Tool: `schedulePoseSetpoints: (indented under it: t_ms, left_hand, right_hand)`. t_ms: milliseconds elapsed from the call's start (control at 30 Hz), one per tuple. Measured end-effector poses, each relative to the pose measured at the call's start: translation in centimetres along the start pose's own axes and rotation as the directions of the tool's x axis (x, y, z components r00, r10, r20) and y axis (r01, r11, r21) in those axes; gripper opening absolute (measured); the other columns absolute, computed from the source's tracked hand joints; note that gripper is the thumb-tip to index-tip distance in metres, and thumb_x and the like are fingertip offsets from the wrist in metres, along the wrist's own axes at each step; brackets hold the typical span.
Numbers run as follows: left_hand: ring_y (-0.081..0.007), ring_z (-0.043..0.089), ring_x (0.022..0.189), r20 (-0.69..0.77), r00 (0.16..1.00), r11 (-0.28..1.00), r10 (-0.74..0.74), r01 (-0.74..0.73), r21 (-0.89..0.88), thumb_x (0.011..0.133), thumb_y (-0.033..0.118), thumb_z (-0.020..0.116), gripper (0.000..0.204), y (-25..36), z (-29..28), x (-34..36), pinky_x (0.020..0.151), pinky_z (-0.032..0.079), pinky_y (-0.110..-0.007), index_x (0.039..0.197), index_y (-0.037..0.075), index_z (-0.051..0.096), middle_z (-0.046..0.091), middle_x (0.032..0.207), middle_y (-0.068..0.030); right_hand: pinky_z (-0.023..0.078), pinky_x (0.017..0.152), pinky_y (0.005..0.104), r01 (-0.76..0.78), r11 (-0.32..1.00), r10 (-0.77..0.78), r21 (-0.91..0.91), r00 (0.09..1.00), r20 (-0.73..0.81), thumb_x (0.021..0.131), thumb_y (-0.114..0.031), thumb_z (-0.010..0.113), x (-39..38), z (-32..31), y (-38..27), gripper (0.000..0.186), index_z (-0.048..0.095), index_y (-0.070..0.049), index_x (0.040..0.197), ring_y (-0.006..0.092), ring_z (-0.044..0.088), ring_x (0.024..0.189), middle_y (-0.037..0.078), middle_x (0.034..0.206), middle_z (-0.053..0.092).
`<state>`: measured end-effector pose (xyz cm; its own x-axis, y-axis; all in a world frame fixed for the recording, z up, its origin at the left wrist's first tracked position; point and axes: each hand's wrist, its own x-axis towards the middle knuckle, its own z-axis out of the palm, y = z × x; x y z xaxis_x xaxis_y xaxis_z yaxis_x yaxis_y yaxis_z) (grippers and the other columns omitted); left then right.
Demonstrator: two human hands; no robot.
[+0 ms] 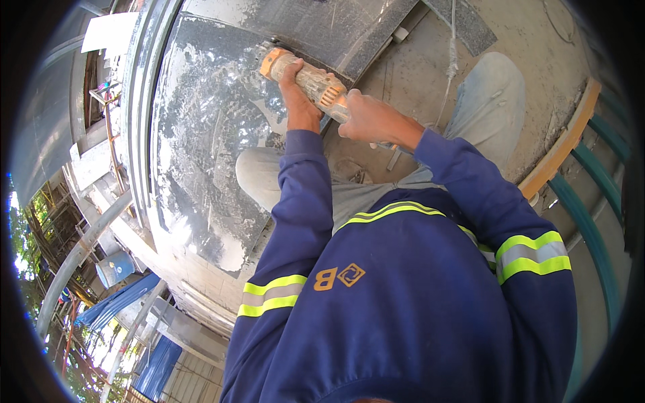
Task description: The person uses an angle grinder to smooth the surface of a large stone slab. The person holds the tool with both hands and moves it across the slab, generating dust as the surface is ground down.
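A dusty orange power tool, by its shape an angle grinder (310,82), lies slantwise across both my hands. My left hand (300,106) is wrapped around its body just behind the orange head. Around the rear end, my right hand (375,121) has closed its grip. The tool's head is over a dark stone slab (208,127) smeared with whitish dust; its disc cannot be made out, nor whether it touches the slab. Part of a second dark slab (316,33) adjoins at the top. My knees in dusty trousers are bent on either side of the tool's rear.
A pale cord (452,64) hangs down at the right of the tool. Green bars (584,225) under a wooden-looking rail (561,148) curve along the right. Left of the slab's edge are a metal pipe (79,252), a blue bucket (115,268) and blue sheeting (121,300), lower down.
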<state>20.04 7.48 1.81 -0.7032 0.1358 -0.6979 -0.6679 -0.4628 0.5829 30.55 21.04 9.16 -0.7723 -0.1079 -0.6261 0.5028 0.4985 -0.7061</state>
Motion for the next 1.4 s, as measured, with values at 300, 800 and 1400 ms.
schedulePoseSetpoints:
  t_ms: [300,800,1400]
  left_hand:
    - [-0.0396,0.066,0.077,-0.012,1.000,1.000,-0.013,0.012,-0.006,0.084,0.027,0.066,0.046,0.3,-0.4,1.3,0.071,0.057,-0.053,0.118,0.002,0.047,0.062,0.090,-0.0227]
    - [-0.0381,0.064,0.077,-0.012,1.000,1.000,-0.017,0.017,0.004,0.084,0.027,0.066,0.049,-0.4,0.0,-0.3,0.071,0.057,-0.053,0.121,0.002,0.046,0.061,0.090,-0.0209]
    - [-0.0326,0.065,0.071,-0.035,0.999,0.999,0.008,-0.010,-0.034,0.081,0.022,0.068,0.039,-0.5,0.5,-1.5,0.067,0.059,-0.049,0.112,0.004,0.051,0.060,0.082,-0.0176]
  right_hand:
    - [0.056,0.060,0.0458,0.080,0.997,-0.081,-0.020,0.996,-0.033,0.076,-0.018,0.068,1.4,0.6,0.8,0.052,0.049,0.017,0.109,0.0401,0.071,0.067,0.036,0.089,0.066]
    - [0.058,0.066,0.0456,0.020,0.999,-0.021,-0.039,0.999,-0.034,0.075,-0.020,0.068,-0.1,0.4,0.6,0.053,0.050,0.017,0.109,0.0419,0.071,0.071,0.036,0.091,0.067]
    - [0.055,0.074,0.0463,-0.059,0.998,0.059,0.000,0.997,0.042,0.075,-0.019,0.069,-1.0,-0.4,-0.3,0.055,0.050,0.017,0.111,0.0446,0.069,0.086,0.037,0.098,0.066]
